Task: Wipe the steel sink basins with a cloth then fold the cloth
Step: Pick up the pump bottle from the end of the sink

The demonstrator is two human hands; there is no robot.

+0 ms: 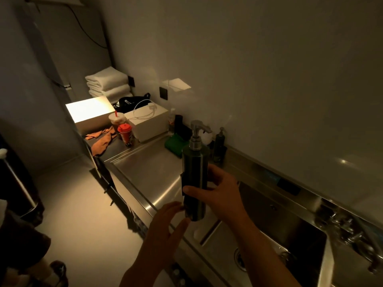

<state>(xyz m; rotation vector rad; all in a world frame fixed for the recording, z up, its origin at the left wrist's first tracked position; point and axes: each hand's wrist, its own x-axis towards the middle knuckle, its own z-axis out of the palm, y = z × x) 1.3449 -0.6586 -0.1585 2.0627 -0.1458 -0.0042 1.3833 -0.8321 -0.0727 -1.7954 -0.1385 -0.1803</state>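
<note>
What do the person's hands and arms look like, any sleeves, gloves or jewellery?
The left hand and right hand are bare: no gloves, and no rings or watch that I can make out in the dim light. Both forearms are uncovered to the frame edge, no sleeve showing.

Dim room. Plain grey wall (pixel 269 59) ahead of me, one dark socket (pixel 163 93) on it. Pale floor (pixel 83 204) to my left. Warm light falls on a white box (pixel 89 109); folded towels (pixel 107 83) stacked behind it.
</note>
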